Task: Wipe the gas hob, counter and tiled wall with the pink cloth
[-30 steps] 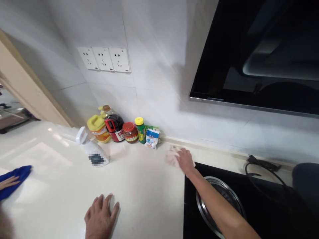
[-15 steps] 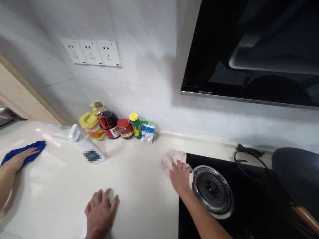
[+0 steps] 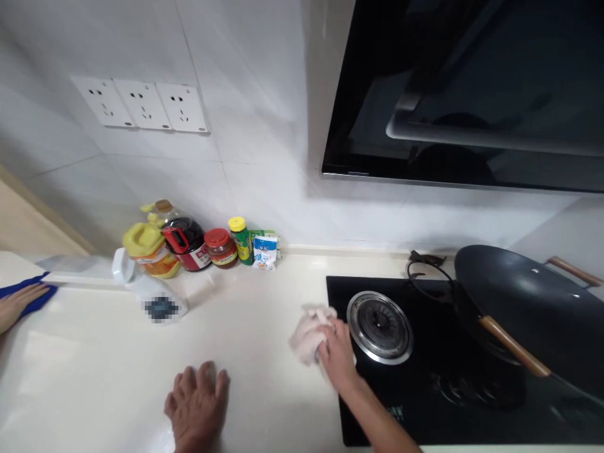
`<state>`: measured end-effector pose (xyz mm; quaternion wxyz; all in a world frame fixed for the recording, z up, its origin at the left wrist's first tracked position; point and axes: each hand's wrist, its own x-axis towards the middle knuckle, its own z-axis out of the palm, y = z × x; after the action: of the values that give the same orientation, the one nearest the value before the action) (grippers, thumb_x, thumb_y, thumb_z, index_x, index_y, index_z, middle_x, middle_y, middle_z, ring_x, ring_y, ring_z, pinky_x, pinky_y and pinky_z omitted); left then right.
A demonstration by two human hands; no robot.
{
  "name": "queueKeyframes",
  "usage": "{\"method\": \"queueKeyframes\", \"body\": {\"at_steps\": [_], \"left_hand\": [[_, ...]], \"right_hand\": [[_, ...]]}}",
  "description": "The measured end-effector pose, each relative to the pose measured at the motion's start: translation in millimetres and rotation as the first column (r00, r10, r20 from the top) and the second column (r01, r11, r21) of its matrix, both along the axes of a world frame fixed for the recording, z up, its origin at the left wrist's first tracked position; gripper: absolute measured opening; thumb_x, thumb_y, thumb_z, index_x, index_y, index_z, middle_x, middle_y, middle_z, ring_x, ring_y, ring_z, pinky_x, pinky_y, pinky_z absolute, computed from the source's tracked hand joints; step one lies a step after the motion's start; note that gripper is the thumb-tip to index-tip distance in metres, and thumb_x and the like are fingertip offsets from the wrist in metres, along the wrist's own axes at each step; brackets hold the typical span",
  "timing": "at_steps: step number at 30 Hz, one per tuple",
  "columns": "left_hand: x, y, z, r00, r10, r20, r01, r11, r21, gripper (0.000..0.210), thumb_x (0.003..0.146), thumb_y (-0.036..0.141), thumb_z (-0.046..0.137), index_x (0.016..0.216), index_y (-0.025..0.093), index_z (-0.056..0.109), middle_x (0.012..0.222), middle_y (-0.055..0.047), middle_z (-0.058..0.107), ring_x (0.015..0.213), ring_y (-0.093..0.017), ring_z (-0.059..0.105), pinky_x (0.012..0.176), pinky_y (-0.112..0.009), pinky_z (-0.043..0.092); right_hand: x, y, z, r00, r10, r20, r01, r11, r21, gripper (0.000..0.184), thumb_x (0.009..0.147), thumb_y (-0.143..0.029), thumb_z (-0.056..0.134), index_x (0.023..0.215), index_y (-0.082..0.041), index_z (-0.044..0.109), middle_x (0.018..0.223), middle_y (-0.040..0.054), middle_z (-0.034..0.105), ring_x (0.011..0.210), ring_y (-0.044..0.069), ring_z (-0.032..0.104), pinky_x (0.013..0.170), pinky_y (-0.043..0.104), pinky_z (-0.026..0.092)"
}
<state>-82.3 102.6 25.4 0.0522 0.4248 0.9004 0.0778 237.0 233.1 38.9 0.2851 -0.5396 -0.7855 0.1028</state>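
My right hand (image 3: 338, 355) grips a crumpled pale pink cloth (image 3: 307, 333) against the white countertop (image 3: 264, 390), along the left edge of a black glass cooktop (image 3: 377, 396). Part of the cloth lies beneath my fingers, and the wrist crosses over the cooktop edge. Just right of that hand is a round metal-ringed burner (image 3: 380, 327). My left hand (image 3: 195, 402) lies palm down on the counter with its fingers apart and holds nothing.
A white spray bottle (image 3: 151, 292) stands left. Behind it are a yellow-lidded tub (image 3: 151, 248), dark sauce jug (image 3: 186, 242), red-lidded jar (image 3: 221, 248), green shaker (image 3: 241, 242) and packet (image 3: 265, 251). A wok (image 3: 523, 296) sits right. Another person's hand (image 3: 21, 305) presses a blue cloth (image 3: 40, 299).
My right hand has drawn the pink cloth nearer to me along the cooktop's left edge. My view has turned rightward, bringing more of the wok into sight. My left hand stays on the counter.
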Motion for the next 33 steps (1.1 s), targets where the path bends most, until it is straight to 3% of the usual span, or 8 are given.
{"method": "queueKeyframes", "body": {"at_steps": [3,6,13,18,21,26,28,33], "left_hand": [[0.7,-0.4,-0.4,0.999,-0.003,-0.032,0.003,1.000,0.001,0.060,0.100,0.057,0.025,0.135,0.021,0.058,0.149,-0.017,0.049,0.151,-0.039,0.030,0.121,-0.058,0.027],[0.9,-0.6,-1.5,1.000,-0.003,-0.023,0.003,1.000,0.000,0.062,0.100,0.058,0.024,0.137,0.020,0.057,0.152,-0.018,0.046,0.153,-0.039,0.029,0.122,-0.058,0.026],[-7.7,-0.4,-11.9,1.000,-0.006,0.019,0.006,1.000,0.030,0.066,0.100,0.060,0.025,0.141,0.019,0.056,0.156,-0.021,0.042,0.154,-0.042,0.027,0.123,-0.062,0.024],[-12.4,-10.3,-29.0,0.994,-0.108,0.022,0.103,0.981,0.164,0.062,0.101,0.057,0.029,0.140,0.018,0.058,0.154,-0.023,0.046,0.153,-0.044,0.032,0.119,-0.067,0.032],[9.2,-15.1,-36.6,0.940,-0.338,-0.035,0.330,0.882,0.336,0.050,0.101,0.047,0.037,0.139,0.023,0.058,0.152,-0.020,0.052,0.149,-0.041,0.041,0.111,-0.064,0.044],[85.0,7.3,-34.2,0.614,-0.767,-0.188,0.756,0.502,0.420,0.052,0.093,0.035,0.057,0.145,0.032,0.058,0.163,-0.013,0.046,0.154,-0.040,0.036,0.116,-0.062,0.042],[113.3,25.0,-32.0,0.535,-0.836,-0.122,0.811,0.466,0.354,0.063,0.088,0.039,0.066,0.150,0.032,0.055,0.167,-0.017,0.041,0.155,-0.046,0.033,0.117,-0.069,0.037],[153.2,67.4,-33.7,0.474,-0.864,0.166,0.837,0.501,0.220,0.081,0.080,0.065,0.072,0.153,0.034,0.054,0.171,-0.021,0.032,0.157,-0.051,0.027,0.120,-0.077,0.022]], "right_hand": [[10.9,55.9,24.1,0.964,-0.205,0.169,0.219,0.973,-0.069,0.035,0.094,-0.017,0.055,0.122,-0.025,0.074,0.141,0.0104,0.055,0.119,0.030,0.049,0.101,0.044,0.043],[16.6,73.6,23.2,0.901,-0.261,0.347,0.335,0.926,-0.173,0.038,0.097,-0.021,0.057,0.131,-0.028,0.071,0.147,0.0113,0.053,0.121,0.033,0.048,0.097,0.046,0.042],[-36.2,-37.2,-13.7,0.923,-0.167,0.348,0.244,0.951,-0.190,0.043,0.094,-0.019,0.060,0.136,-0.026,0.069,0.144,0.0146,0.056,0.122,0.037,0.051,0.103,0.055,0.041],[-66.0,-96.8,-20.6,0.996,-0.087,0.026,0.091,0.975,-0.205,0.045,0.092,-0.030,0.066,0.137,-0.033,0.067,0.147,0.0113,0.056,0.126,0.036,0.054,0.106,0.054,0.046],[-32.1,-93.8,-20.8,0.964,-0.062,-0.260,0.022,0.988,-0.156,0.038,0.103,-0.035,0.050,0.138,-0.031,0.064,0.140,0.0092,0.060,0.126,0.026,0.059,0.105,0.040,0.051],[49.5,-71.9,-40.5,0.920,-0.335,-0.202,0.352,0.935,0.054,0.033,0.107,-0.035,0.041,0.110,-0.021,0.071,0.112,0.0118,0.067,0.107,0.026,0.063,0.097,0.044,0.052],[64.0,-68.7,-51.2,0.942,-0.331,-0.050,0.334,0.935,0.118,0.031,0.106,-0.031,0.042,0.110,-0.020,0.071,0.113,0.0122,0.068,0.106,0.027,0.062,0.094,0.046,0.050],[62.9,-69.3,-63.7,0.948,-0.267,0.175,0.250,0.962,0.115,0.031,0.104,-0.023,0.044,0.124,-0.021,0.068,0.129,0.0123,0.066,0.119,0.028,0.059,0.100,0.045,0.047]]}}
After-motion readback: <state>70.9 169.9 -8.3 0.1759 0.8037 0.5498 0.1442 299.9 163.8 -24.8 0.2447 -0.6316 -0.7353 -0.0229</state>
